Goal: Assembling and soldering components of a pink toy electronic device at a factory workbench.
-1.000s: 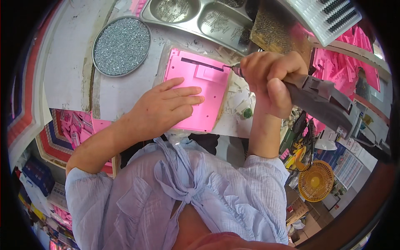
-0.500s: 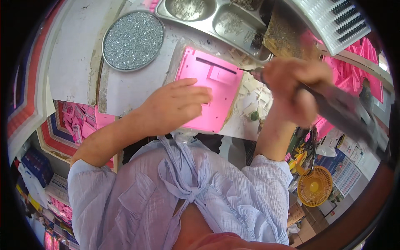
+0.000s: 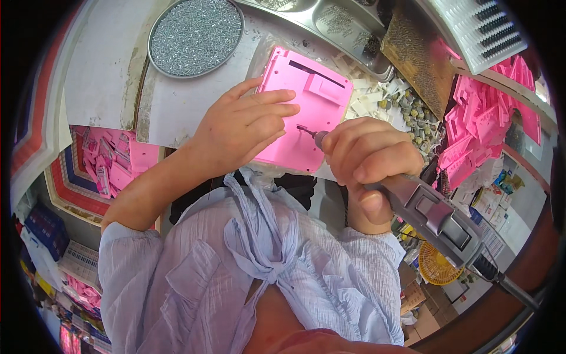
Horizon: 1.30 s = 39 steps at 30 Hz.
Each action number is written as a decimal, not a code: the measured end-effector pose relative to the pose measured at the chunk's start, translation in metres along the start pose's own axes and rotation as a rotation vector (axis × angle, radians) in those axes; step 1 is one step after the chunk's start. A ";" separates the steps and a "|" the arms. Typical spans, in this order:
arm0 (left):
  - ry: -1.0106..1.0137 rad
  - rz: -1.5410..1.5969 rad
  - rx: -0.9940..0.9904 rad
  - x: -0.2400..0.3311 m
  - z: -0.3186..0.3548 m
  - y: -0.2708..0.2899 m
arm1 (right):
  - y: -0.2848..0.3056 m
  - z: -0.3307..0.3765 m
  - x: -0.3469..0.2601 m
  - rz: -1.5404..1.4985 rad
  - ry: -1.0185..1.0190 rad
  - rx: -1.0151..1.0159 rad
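A pink plastic casing (image 3: 295,133) with a long dark slot and several small holes lies flat on a plastic-wrapped pad. Across its left part rests my left hand (image 3: 244,121), fingers spread out and pressing on the surface. My right hand (image 3: 374,156) is wrapped round a grey electric screwdriver (image 3: 439,215), whose cord runs off to the lower right. The screwdriver's bit points left and meets the casing right of my left fingertips, near its middle. Whether a screw sits under the tip is too small to tell.
A round metal dish (image 3: 196,38) of small screws stands at the back left. Behind the casing is a steel compartment tray (image 3: 321,32). Small white parts (image 3: 365,97) lie beside the casing. Pink plastic pieces (image 3: 477,121) are heaped at right, others (image 3: 109,156) in a bin at left.
My right hand has brought the screwdriver left and down, from the casing's upper right corner to near its middle. My left hand stays on the casing and has shifted slightly.
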<state>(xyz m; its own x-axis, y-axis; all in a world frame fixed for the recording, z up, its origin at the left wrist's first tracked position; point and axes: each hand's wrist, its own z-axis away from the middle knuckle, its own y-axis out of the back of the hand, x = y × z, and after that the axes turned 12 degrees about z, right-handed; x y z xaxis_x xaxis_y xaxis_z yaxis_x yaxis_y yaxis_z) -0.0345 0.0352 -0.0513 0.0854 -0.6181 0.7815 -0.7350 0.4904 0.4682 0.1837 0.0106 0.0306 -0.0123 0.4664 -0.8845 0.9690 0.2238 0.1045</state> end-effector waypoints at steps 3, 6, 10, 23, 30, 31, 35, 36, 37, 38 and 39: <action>0.035 0.032 -0.001 0.001 0.001 0.000 | 0.006 -0.003 0.008 -0.080 0.106 -0.069; 0.049 0.027 -0.001 0.003 0.001 0.001 | 0.006 -0.004 0.010 -0.100 0.136 -0.092; 0.052 0.014 -0.004 0.001 0.003 -0.001 | 0.002 -0.003 0.008 -0.072 0.127 -0.105; 0.060 -0.015 -0.004 0.002 0.003 0.001 | 0.007 -0.016 -0.009 -0.023 0.044 -0.015; 0.064 0.148 0.041 -0.002 0.001 0.008 | 0.000 -0.063 0.022 -0.166 0.051 0.049; 0.100 0.169 0.069 0.002 0.000 0.010 | -0.002 -0.066 0.027 -0.183 0.034 0.059; 0.102 0.209 0.151 0.002 0.003 0.005 | -0.010 -0.076 0.045 -0.239 0.005 0.053; 0.144 0.236 0.145 0.002 0.003 0.008 | -0.011 -0.077 0.047 -0.254 0.012 0.044; 0.186 0.263 0.141 0.003 0.004 0.014 | -0.011 -0.078 0.049 -0.268 0.022 0.033; 0.228 0.289 0.136 0.003 0.005 0.018 | -0.010 -0.079 0.047 -0.292 0.046 0.018; 0.219 0.245 0.174 0.002 0.006 0.021 | -0.009 -0.078 0.039 -0.317 0.044 -0.011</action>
<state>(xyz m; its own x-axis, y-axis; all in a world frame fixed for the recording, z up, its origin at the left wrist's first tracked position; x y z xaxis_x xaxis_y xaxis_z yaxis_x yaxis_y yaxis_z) -0.0542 0.0405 -0.0425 0.0208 -0.3403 0.9401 -0.8531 0.4843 0.1942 0.1550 0.0938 0.0304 -0.3242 0.4081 -0.8534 0.9123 0.3735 -0.1679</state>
